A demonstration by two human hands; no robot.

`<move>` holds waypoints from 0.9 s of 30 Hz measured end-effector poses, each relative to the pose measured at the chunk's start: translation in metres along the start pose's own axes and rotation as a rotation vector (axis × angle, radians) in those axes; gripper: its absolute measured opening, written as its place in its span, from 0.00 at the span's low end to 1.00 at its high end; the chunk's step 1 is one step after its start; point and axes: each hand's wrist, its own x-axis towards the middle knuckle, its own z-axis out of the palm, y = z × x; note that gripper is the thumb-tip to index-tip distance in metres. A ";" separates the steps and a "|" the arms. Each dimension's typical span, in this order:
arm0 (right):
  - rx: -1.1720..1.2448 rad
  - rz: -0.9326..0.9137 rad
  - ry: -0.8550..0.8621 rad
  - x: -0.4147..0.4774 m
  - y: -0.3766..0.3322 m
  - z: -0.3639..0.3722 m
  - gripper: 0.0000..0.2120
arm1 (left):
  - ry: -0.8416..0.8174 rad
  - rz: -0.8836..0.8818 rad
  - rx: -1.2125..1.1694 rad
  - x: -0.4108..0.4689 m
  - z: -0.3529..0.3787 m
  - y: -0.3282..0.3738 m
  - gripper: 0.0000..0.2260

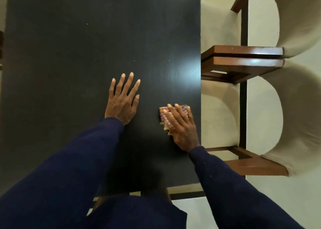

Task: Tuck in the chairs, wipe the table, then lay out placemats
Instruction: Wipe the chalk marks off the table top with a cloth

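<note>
Most of the checked cloth [163, 114] lay hidden under the right hand [182, 126], so we could not make out its full shape. That hand pressed it onto the dark surface [78, 46] with fingers laid straight, at about four o'clock near the edge. The left hand [122, 101] rested flat near the centre, fingers spread, holding nothing. At three o'clock we saw a near chair [219, 110] and at one o'clock a far chair [218, 25], both cream, seats meeting the surface's edge, backs cut off by the frame.
</note>
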 end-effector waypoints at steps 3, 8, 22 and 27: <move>-0.033 0.243 0.034 0.002 0.040 -0.004 0.32 | 0.000 -0.007 0.008 0.001 0.001 -0.001 0.25; -0.039 0.489 0.083 0.101 0.068 -0.001 0.29 | 0.023 -0.036 -0.017 0.002 0.002 0.002 0.26; -0.039 0.139 0.014 0.141 0.096 -0.007 0.32 | 0.088 -0.228 -0.006 0.004 0.005 -0.001 0.27; -0.014 0.242 0.046 0.225 0.076 -0.005 0.30 | 0.103 -0.222 -0.007 0.003 0.005 -0.002 0.26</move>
